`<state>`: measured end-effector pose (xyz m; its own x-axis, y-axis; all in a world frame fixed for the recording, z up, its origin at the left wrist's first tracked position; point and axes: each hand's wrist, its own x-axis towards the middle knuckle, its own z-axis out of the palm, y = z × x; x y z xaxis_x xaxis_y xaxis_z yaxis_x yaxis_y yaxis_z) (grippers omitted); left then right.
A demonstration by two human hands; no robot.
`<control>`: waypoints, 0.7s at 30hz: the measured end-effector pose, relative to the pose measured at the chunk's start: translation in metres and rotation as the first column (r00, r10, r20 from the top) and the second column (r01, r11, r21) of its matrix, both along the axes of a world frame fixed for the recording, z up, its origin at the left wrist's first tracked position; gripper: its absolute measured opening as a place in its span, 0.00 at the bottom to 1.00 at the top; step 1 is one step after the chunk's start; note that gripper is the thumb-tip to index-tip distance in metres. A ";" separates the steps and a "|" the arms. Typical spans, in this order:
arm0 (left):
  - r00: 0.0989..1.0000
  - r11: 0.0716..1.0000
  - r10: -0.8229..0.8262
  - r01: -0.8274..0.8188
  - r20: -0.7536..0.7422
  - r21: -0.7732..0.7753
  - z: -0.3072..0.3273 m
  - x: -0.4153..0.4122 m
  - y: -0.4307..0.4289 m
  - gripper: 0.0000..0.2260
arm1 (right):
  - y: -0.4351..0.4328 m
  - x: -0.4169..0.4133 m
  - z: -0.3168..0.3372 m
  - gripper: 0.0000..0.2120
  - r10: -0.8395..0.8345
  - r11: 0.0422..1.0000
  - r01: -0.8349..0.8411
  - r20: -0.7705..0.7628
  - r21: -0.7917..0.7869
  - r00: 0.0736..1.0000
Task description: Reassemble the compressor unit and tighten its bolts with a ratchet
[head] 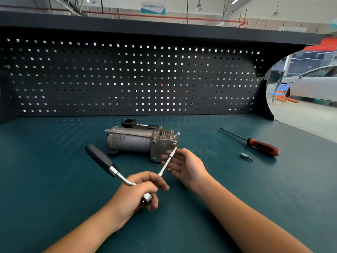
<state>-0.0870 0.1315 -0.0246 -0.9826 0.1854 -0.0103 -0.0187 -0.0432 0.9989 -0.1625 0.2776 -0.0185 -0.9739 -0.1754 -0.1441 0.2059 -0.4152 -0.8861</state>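
Observation:
The grey metal compressor unit [135,139] lies on its side on the green bench, its bolted end plate [163,149] facing me. My left hand [138,192] grips the head of a ratchet [102,160], whose black handle points up to the left. A long silver extension bar [167,162] runs from the ratchet head up to the top right bolt of the end plate. My right hand [184,166] lies beside the bar with fingers stretched, steadying it near the plate.
A red and black screwdriver [259,144] lies to the right, with a small socket bit [245,156] in front of it. A dark pegboard wall [127,79] closes the back of the green bench [54,179]. Beyond the bench's right end stands a white car.

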 end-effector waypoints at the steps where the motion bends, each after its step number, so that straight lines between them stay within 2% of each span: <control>1: 1.000 1.000 0.013 -0.013 0.000 -0.007 0.001 -0.001 0.003 0.16 | -0.002 0.001 0.001 0.13 0.010 0.998 -0.009 0.011 -0.062 1.000; 3: 0.999 0.999 0.037 -0.037 0.012 -0.006 0.001 -0.003 0.008 0.15 | -0.005 0.002 0.002 0.12 0.011 0.992 -0.008 0.026 -0.128 1.000; 12: 0.986 0.989 0.113 -0.123 0.123 0.078 0.004 -0.006 0.019 0.14 | -0.006 -0.004 -0.002 0.10 0.034 0.992 -0.027 0.056 -0.127 0.998; 21: 0.981 0.979 0.136 -0.154 0.139 0.131 0.007 -0.005 0.018 0.13 | -0.012 -0.007 -0.007 0.10 -0.014 1.000 0.014 -0.005 0.009 1.000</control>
